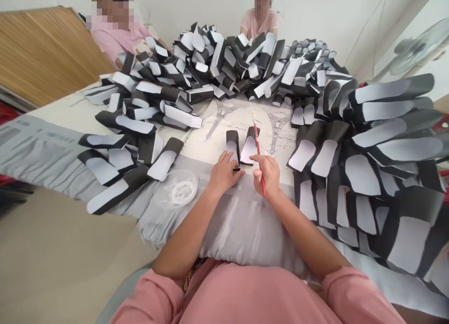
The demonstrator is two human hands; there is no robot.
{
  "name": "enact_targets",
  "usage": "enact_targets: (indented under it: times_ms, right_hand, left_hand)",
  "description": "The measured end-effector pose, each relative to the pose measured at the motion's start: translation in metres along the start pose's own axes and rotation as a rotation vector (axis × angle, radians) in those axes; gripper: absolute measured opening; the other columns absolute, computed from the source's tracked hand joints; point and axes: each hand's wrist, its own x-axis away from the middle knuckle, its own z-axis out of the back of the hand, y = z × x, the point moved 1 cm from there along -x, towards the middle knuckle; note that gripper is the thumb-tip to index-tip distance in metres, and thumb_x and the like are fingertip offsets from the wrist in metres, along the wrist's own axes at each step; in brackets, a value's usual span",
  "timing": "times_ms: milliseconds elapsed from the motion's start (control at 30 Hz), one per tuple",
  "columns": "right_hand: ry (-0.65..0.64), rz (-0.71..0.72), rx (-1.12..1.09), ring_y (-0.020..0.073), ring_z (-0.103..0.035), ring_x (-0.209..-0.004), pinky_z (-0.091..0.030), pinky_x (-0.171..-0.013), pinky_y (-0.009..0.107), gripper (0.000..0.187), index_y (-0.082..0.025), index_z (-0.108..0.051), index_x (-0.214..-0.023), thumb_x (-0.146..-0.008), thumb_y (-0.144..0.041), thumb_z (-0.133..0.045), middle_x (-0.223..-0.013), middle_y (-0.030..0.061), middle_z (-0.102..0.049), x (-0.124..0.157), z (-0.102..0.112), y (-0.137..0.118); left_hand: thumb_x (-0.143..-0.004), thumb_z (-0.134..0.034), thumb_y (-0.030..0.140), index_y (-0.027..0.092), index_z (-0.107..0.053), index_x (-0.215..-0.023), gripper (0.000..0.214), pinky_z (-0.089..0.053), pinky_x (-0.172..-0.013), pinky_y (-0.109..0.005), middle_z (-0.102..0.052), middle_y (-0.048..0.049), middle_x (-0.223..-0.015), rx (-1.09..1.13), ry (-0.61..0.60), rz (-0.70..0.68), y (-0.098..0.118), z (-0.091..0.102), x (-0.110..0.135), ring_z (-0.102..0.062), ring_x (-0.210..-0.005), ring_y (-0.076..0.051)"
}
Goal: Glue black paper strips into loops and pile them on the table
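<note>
Two black folded paper pieces with pale grey insides stand side by side on the table, one on the left (233, 147) and one on the right (249, 146). My left hand (223, 172) rests with curled fingers against the base of the left piece. My right hand (268, 173) is closed on a red-handled brush (258, 148), whose bristle tip points away from me, and its forefinger touches the right piece.
A shallow clear dish (178, 188) with white paste sits left of my hands. Heaps of the same black pieces lie at left (133, 141), at the back (228, 62) and at right (368, 160). Two people sit across the table. A fan (417, 48) stands at far right.
</note>
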Motion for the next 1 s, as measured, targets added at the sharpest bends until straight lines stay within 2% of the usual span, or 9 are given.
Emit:
enact_targets:
  times_ms: [233, 367, 433, 500, 567, 633, 767, 900, 1000]
  right_hand:
    - [0.171, -0.36, -0.407, 0.0187, -0.067, -0.086, -0.056, -0.073, 0.035, 0.056, -0.023, -0.063, -0.104, -0.101, -0.064, -0.025, -0.097, 0.0074, -0.067, -0.018, 0.01, -0.015]
    - [0.24, -0.528, -0.461, 0.014, -0.062, -0.064, -0.051, -0.067, 0.031, 0.036, -0.023, -0.054, -0.08, -0.092, -0.056, -0.058, -0.067, -0.0021, -0.064, -0.025, 0.013, -0.018]
    - [0.295, -0.647, -0.501, 0.0112, -0.055, -0.051, -0.048, -0.063, 0.029, 0.032, -0.024, -0.047, -0.079, -0.093, -0.05, -0.059, -0.053, -0.0082, -0.056, -0.025, 0.012, -0.017]
    - [0.338, -0.734, -0.551, 0.011, -0.053, -0.046, -0.049, -0.065, 0.029, 0.022, -0.024, -0.051, -0.091, -0.096, -0.045, -0.053, -0.049, -0.0114, -0.052, -0.023, 0.011, -0.014]
    - [0.34, -0.775, -0.629, 0.0133, -0.062, -0.054, -0.052, -0.073, 0.033, 0.023, -0.024, -0.054, -0.11, -0.096, -0.041, -0.05, -0.055, -0.0096, -0.059, -0.02, 0.008, -0.012]
    - [0.295, -0.78, -0.738, 0.0175, -0.071, -0.072, -0.054, -0.082, 0.039, 0.033, -0.022, -0.055, -0.121, -0.095, -0.039, -0.046, -0.071, -0.0025, -0.071, -0.017, 0.004, -0.01]
    - [0.223, -0.792, -0.842, 0.0223, -0.073, -0.097, -0.056, -0.088, 0.043, 0.033, -0.02, -0.063, -0.114, -0.092, -0.041, -0.049, -0.103, 0.0077, -0.076, -0.006, -0.009, -0.013]
    - [0.257, -0.868, -0.745, 0.0182, -0.072, -0.083, -0.057, -0.083, 0.038, 0.022, -0.021, -0.061, -0.093, -0.081, -0.038, -0.069, -0.088, 0.0028, -0.074, 0.005, -0.023, -0.019]
    - [0.301, -0.931, -0.688, 0.0145, -0.067, -0.067, -0.055, -0.07, 0.032, 0.027, -0.023, -0.051, -0.08, -0.077, -0.037, -0.073, -0.069, -0.0034, -0.066, 0.009, -0.028, -0.019]
  left_hand:
    - [-0.088, -0.06, 0.025, 0.017, -0.068, -0.084, 0.012, -0.042, -0.116, -0.045, -0.057, -0.0146, -0.145, 0.012, 0.022, 0.045, -0.006, 0.0, -0.006, -0.037, -0.148, -0.032]
    - [-0.086, -0.057, 0.019, 0.018, -0.067, -0.086, 0.009, -0.043, -0.116, -0.047, -0.06, -0.0131, -0.141, 0.042, 0.057, 0.08, -0.012, -0.001, -0.007, -0.038, -0.147, -0.032]
    - [-0.085, -0.057, 0.017, 0.019, -0.066, -0.089, 0.01, -0.044, -0.115, -0.048, -0.061, -0.0131, -0.137, 0.055, 0.066, 0.091, -0.013, -0.002, -0.007, -0.038, -0.147, -0.032]
    - [-0.085, -0.056, 0.016, 0.018, -0.065, -0.096, 0.014, -0.045, -0.114, -0.048, -0.063, -0.0141, -0.134, 0.059, 0.072, 0.091, -0.013, -0.003, -0.008, -0.039, -0.146, -0.032]
    - [-0.085, -0.056, 0.015, 0.016, -0.064, -0.104, 0.021, -0.045, -0.114, -0.048, -0.063, -0.015, -0.132, 0.054, 0.077, 0.087, -0.014, -0.004, -0.008, -0.04, -0.145, -0.032]
    - [-0.084, -0.055, 0.015, 0.015, -0.062, -0.111, 0.027, -0.045, -0.114, -0.047, -0.063, -0.015, -0.132, 0.046, 0.091, 0.082, -0.015, -0.005, -0.008, -0.042, -0.143, -0.032]
    - [-0.084, -0.052, 0.012, 0.017, -0.061, -0.118, 0.035, -0.046, -0.112, -0.043, -0.063, -0.013, -0.133, 0.035, 0.101, 0.068, -0.017, -0.004, -0.009, -0.05, -0.134, -0.029]
    - [-0.083, -0.052, 0.014, 0.018, -0.06, -0.122, 0.039, -0.048, -0.108, -0.042, -0.063, -0.0116, -0.132, 0.038, 0.086, 0.094, -0.021, -0.002, -0.01, -0.052, -0.13, -0.029]
    - [-0.083, -0.052, 0.015, 0.016, -0.059, -0.124, 0.042, -0.048, -0.108, -0.042, -0.064, -0.0114, -0.131, 0.048, 0.089, 0.108, -0.023, -0.003, -0.011, -0.051, -0.128, -0.03]
